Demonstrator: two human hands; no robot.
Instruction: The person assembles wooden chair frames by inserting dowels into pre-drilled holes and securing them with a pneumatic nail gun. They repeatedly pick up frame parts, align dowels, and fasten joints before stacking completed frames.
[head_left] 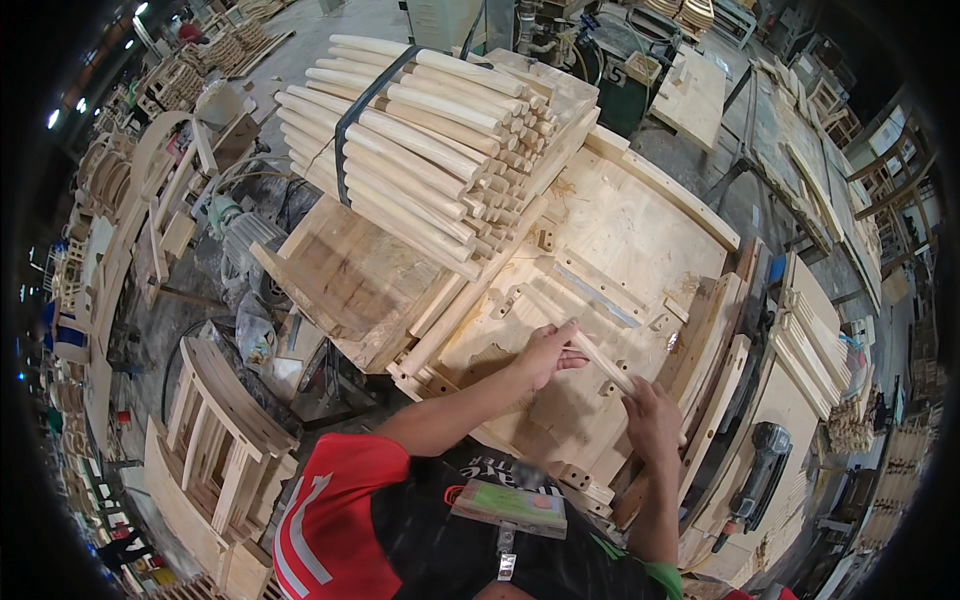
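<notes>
A slim, pale, round wooden spindle [598, 362] lies slantwise over the plywood jig bench [640, 240]. The left hand [548, 352] pinches its upper end and the right hand [652, 420] closes round its lower end. It seems not yet seated. At eleven o'clock a strapped bundle of similar spindles [430, 140] waits untouched.

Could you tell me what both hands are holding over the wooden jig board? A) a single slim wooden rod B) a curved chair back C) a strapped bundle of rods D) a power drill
A: the left hand and right hand grip one slim wooden rod between them, over the jig board.
</notes>
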